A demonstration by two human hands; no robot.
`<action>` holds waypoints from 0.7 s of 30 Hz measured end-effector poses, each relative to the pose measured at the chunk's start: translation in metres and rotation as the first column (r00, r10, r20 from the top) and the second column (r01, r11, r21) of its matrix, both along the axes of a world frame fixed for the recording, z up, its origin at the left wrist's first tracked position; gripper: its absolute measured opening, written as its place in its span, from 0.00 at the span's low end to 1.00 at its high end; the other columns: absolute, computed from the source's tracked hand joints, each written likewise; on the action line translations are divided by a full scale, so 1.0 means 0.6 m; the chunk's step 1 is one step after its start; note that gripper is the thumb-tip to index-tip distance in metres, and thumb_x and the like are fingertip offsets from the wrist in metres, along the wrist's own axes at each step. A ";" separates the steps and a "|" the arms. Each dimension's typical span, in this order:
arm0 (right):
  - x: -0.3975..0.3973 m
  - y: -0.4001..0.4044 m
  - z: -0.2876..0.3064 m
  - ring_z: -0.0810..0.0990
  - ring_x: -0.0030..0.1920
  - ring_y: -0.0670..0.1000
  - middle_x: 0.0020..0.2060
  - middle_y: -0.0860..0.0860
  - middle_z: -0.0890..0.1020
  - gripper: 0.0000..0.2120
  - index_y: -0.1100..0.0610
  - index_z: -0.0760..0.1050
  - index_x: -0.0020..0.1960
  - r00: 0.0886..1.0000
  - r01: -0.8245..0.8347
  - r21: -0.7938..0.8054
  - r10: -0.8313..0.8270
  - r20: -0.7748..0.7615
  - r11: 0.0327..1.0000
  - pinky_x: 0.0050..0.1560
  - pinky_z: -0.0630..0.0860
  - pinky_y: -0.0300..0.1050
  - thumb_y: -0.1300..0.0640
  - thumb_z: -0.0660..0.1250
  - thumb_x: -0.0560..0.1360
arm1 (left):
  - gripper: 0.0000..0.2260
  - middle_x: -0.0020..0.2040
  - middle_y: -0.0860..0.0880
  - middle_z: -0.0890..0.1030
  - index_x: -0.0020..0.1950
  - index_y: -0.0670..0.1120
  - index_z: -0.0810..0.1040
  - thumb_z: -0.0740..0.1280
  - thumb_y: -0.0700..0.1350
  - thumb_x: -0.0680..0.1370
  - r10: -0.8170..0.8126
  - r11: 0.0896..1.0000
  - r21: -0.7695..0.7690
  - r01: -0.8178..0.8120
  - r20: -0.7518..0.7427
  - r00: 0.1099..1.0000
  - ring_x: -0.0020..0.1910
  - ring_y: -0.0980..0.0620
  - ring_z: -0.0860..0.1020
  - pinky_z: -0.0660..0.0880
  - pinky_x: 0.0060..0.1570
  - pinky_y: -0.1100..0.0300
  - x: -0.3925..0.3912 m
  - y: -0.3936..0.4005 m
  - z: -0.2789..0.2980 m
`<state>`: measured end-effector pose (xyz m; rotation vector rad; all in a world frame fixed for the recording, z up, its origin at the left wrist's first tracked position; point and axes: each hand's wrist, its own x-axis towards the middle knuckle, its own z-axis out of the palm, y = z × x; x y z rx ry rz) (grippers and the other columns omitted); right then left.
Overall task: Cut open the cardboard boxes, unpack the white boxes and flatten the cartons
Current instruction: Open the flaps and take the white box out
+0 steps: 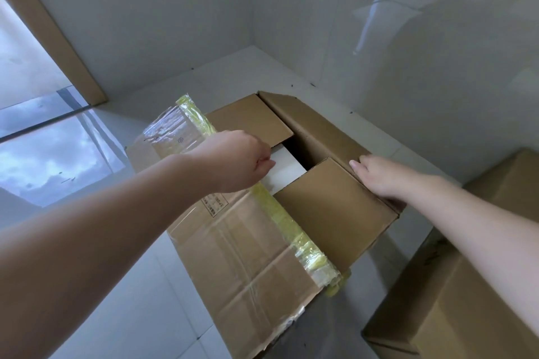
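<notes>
A brown cardboard carton (248, 248) stands on the tiled floor with its top cut open. Its left outer flap, edged with yellow and clear tape, leans toward me. Two inner flaps (329, 207) lie half shut, and a white box (284, 169) shows in the gap between them. My left hand (236, 159) reaches into that gap, its fingers curled at the white box's top edge. Resting on the right outer flap (318, 128), my right hand (379, 176) lies with straight fingers and holds the flap back.
A second closed carton (466, 285) stands at the lower right, close to the open one. White tiled walls form a corner behind. A glass panel with a brown frame (49, 46) is at the left. Floor tiles show at the bottom left.
</notes>
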<state>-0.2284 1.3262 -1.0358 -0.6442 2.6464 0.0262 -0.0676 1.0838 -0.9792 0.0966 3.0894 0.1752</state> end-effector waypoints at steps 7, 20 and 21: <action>0.152 -0.097 0.050 0.61 0.73 0.44 0.74 0.48 0.64 0.24 0.52 0.61 0.75 0.857 -0.346 -0.503 0.486 0.175 0.792 0.73 0.56 0.40 0.44 0.52 0.81 | 0.18 0.28 0.53 0.69 0.32 0.49 0.67 0.56 0.54 0.80 0.038 0.999 -0.038 -0.038 -0.005 0.999 0.32 0.49 0.70 0.68 0.33 0.58 0.000 0.001 0.034; 0.396 -0.172 0.007 0.31 0.74 0.48 0.75 0.51 0.34 0.34 0.53 0.36 0.77 0.363 -0.859 -0.374 0.931 0.040 0.350 0.74 0.34 0.49 0.38 0.45 0.80 | 0.12 0.41 0.49 0.79 0.44 0.48 0.78 0.60 0.53 0.78 0.145 0.989 -0.009 -0.145 0.097 0.985 0.41 0.46 0.77 0.77 0.45 0.50 0.043 -0.064 0.131; 0.401 -0.175 -0.005 0.31 0.74 0.51 0.75 0.52 0.35 0.33 0.54 0.37 0.77 0.317 -0.919 -0.254 0.948 -0.026 0.301 0.73 0.33 0.52 0.38 0.45 0.80 | 0.11 0.40 0.50 0.79 0.44 0.49 0.78 0.60 0.53 0.78 0.139 0.990 -0.011 -0.139 0.108 0.984 0.41 0.47 0.77 0.77 0.45 0.51 0.045 -0.067 0.122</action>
